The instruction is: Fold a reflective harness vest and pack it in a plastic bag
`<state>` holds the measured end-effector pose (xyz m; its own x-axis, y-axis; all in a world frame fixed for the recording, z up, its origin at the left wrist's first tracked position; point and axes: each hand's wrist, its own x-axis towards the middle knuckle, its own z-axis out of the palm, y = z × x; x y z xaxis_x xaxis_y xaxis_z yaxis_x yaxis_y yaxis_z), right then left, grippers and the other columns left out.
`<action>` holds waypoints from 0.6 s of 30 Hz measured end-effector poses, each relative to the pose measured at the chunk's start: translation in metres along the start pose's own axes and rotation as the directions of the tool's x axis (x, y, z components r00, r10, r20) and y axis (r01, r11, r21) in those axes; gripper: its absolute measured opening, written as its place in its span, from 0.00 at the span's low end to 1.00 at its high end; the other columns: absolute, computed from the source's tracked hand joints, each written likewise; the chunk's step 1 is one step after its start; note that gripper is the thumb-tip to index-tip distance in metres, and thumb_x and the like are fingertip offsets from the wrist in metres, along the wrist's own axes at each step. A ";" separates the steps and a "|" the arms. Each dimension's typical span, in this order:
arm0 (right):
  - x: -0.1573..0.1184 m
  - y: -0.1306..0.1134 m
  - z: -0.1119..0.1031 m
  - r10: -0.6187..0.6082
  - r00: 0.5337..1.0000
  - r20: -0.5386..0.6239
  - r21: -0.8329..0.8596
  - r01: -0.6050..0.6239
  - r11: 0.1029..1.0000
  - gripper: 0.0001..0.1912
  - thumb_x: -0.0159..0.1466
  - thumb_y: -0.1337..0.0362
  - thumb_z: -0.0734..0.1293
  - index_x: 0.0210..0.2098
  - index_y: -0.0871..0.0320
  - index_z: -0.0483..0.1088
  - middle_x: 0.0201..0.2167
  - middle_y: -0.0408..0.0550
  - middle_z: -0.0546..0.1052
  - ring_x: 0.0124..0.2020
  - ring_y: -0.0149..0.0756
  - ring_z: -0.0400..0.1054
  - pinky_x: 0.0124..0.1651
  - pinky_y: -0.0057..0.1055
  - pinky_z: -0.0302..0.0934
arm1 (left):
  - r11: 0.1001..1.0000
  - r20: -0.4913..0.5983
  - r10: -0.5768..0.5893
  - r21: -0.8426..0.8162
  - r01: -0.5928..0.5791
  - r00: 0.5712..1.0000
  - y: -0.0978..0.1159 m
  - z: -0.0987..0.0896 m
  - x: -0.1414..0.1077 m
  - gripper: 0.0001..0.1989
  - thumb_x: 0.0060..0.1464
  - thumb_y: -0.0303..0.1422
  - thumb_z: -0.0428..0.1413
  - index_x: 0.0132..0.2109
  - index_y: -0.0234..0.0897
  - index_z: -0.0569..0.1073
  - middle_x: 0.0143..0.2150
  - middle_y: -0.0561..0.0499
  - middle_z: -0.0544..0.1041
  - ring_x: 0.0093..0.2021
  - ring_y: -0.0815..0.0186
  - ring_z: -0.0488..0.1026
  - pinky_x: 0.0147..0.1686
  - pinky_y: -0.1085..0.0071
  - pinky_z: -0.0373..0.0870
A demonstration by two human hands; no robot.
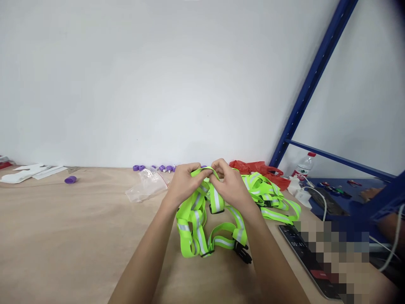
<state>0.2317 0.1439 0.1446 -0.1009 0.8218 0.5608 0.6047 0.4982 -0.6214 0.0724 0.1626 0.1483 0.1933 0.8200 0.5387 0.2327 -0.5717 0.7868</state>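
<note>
A neon green reflective strap harness (pixel 196 230) with silver stripes hangs in loops from both my hands, above and partly on the table. My left hand (pixel 186 181) pinches its top edge between thumb and fingers. Close beside it, my right hand (pixel 229 182) grips the same strap, the fingertips of both hands nearly meeting. A black slider shows on the strap below my right hand, and a black buckle (pixel 243 252) dangles at the lower right near my forearm. To the right lies a pile of similar green straps (pixel 268 196).
Behind my hands lie a clear plastic bag (pixel 147 185), small purple pieces (pixel 163 168) and a red plastic bag (pixel 275 175). A purple cap (pixel 70 180) sits at left. A phone (pixel 303 257) lies at right, beside a blurred-out area. A blue metal frame (pixel 308 84) rises behind, near a bottle (pixel 304 166).
</note>
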 end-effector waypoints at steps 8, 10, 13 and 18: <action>0.001 0.003 0.001 -0.014 0.994 0.107 0.072 0.006 0.997 0.02 0.65 0.64 0.61 0.37 0.53 0.65 0.28 0.36 0.74 0.25 0.32 0.63 0.30 0.27 0.50 | 0.980 0.138 -0.035 -0.188 0.061 0.990 0.008 -0.003 -0.002 0.29 0.55 0.51 0.59 0.20 0.36 0.59 0.21 0.57 0.52 0.24 0.73 0.50 0.24 0.72 0.46; 0.001 0.002 0.000 0.006 0.993 0.121 -0.009 -0.005 1.000 0.02 0.65 0.64 0.63 0.36 0.53 0.67 0.29 0.37 0.75 0.28 0.33 0.65 0.32 0.27 0.50 | 0.967 0.138 -0.070 -0.232 0.101 0.988 0.008 -0.007 -0.001 0.29 0.54 0.52 0.60 0.19 0.35 0.61 0.20 0.56 0.54 0.23 0.73 0.51 0.24 0.72 0.46; 0.001 0.004 -0.002 0.043 0.986 0.158 -0.145 -0.020 0.989 0.03 0.65 0.62 0.65 0.38 0.53 0.69 0.34 0.41 0.77 0.34 0.37 0.69 0.34 0.28 0.51 | 0.936 0.111 -0.109 -0.324 0.140 0.988 0.007 -0.013 0.000 0.30 0.54 0.53 0.60 0.18 0.35 0.60 0.18 0.57 0.54 0.21 0.74 0.52 0.22 0.72 0.47; 0.002 0.004 -0.004 0.107 0.977 0.184 -0.301 -0.048 0.953 0.07 0.66 0.64 0.65 0.44 0.54 0.71 0.39 0.45 0.79 0.41 0.41 0.72 0.38 0.28 0.54 | 0.856 0.028 -0.167 -0.492 0.159 0.986 0.006 -0.021 0.002 0.30 0.52 0.55 0.61 0.18 0.35 0.65 0.15 0.55 0.62 0.16 0.74 0.57 0.18 0.74 0.51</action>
<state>0.2370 0.1469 0.1453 -0.1795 0.9072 0.3806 0.8184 0.3524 -0.4540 0.0540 0.1615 0.1603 0.1787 0.9027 0.3913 -0.2386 -0.3461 0.9074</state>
